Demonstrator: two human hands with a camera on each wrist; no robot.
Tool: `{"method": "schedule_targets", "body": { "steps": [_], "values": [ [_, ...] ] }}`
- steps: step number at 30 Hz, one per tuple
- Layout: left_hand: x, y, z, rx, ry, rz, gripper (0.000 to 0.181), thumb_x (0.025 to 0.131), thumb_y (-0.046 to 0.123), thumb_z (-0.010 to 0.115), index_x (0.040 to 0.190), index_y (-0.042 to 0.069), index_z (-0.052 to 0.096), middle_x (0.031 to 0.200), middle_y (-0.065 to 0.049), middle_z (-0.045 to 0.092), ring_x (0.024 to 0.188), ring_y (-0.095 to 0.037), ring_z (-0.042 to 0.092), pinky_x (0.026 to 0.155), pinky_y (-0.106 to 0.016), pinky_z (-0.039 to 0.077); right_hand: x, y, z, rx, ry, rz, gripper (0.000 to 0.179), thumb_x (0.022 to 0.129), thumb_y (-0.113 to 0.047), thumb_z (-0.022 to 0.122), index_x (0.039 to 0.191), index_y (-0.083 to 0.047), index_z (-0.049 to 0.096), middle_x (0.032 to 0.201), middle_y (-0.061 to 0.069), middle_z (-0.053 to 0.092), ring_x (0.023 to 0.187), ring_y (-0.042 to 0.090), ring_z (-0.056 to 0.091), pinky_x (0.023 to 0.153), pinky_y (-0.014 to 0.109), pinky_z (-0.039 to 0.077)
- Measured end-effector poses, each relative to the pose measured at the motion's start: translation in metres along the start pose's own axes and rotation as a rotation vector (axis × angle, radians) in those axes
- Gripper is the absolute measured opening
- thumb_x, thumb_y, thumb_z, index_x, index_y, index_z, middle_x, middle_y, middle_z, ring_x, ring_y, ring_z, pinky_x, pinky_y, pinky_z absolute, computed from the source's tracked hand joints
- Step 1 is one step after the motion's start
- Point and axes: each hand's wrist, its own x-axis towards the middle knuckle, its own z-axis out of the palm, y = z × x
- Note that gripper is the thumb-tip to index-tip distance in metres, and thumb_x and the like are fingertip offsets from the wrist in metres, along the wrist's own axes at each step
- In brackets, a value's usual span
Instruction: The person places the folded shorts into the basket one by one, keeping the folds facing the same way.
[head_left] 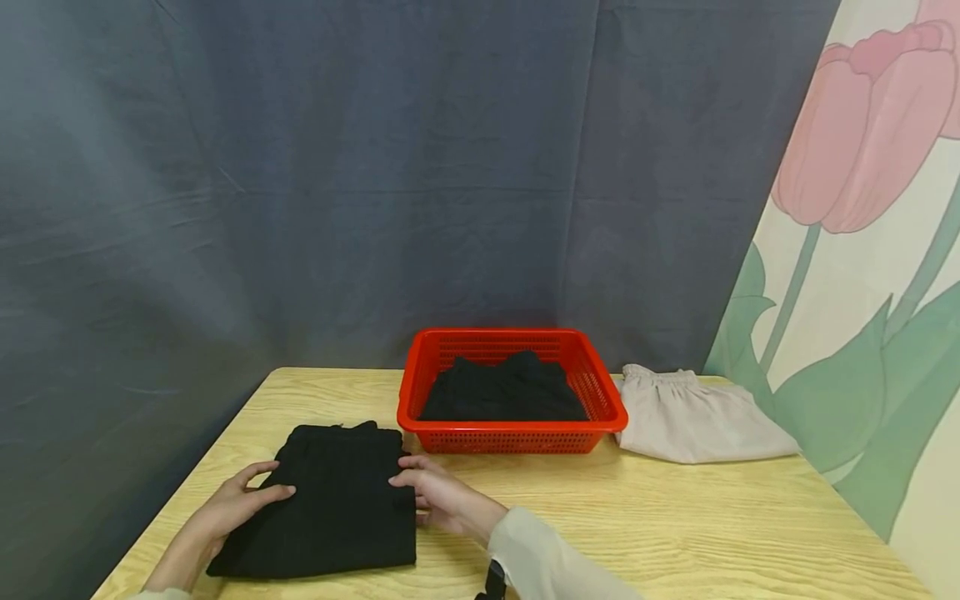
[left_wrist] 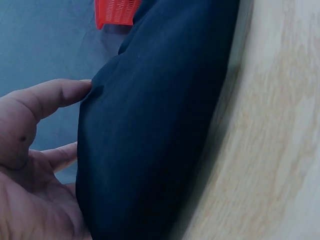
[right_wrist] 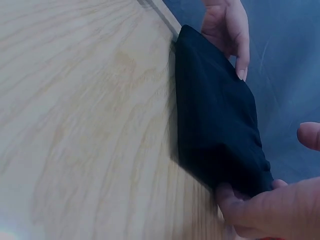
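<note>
A folded black garment (head_left: 337,500) with a gathered waistband at its far end lies on the table. My left hand (head_left: 228,508) rests along its left edge, fingers spread, the thumb on top of the cloth. In the left wrist view the thumb (left_wrist: 60,95) touches the fabric's top, and the other fingertips are hidden behind it. At the right edge is my right hand (head_left: 446,496), fingers against the side of the fold. The right wrist view shows fingers (right_wrist: 232,205) touching the cloth's edge, while the thumb (right_wrist: 310,135) is raised apart from it.
Behind and to the right stands a red plastic basket (head_left: 510,437) holding a folded black garment (head_left: 502,392). Beside it lies a pale pink garment (head_left: 697,421) with a gathered waistband. A dark curtain (head_left: 450,167) hangs behind the wooden table (head_left: 637,525).
</note>
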Motion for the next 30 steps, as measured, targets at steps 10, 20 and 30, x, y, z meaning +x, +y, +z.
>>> {"method": "schedule_targets", "body": {
  "steps": [10,20,30],
  "values": [
    [0.001,-0.004,0.001,-0.081,-0.034,0.040,0.076,0.091,0.022,0.067,0.146,-0.008,0.023,0.116,-0.028,0.054,0.093,-0.032,0.063,0.079,-0.046,0.051,0.007,0.000,0.006,-0.126,0.027,-0.025,0.049,0.086,-0.013,0.065,0.132,-0.007,0.050,0.139,0.016,0.037,0.122,0.037,0.037,0.102,0.053,0.030],
    [-0.001,-0.015,0.000,-0.252,-0.195,0.045,0.082,0.093,0.016,0.062,0.151,-0.003,0.007,0.112,-0.019,0.058,0.093,-0.033,0.064,0.077,-0.049,0.053,0.010,0.003,0.007,-0.145,0.016,-0.063,0.052,0.083,-0.006,0.066,0.133,-0.007,0.051,0.142,0.018,0.033,0.129,0.039,0.032,0.107,0.058,0.023],
    [-0.002,-0.016,0.000,-0.248,-0.299,0.116,0.087,0.094,0.012,0.059,0.153,0.000,-0.004,0.120,-0.020,0.057,0.093,-0.038,0.066,0.077,-0.049,0.053,0.012,0.004,0.009,-0.192,-0.004,-0.122,0.059,0.078,0.008,0.066,0.132,-0.010,0.053,0.136,0.013,0.040,0.121,0.033,0.042,0.105,0.055,0.028]
  ]
}}
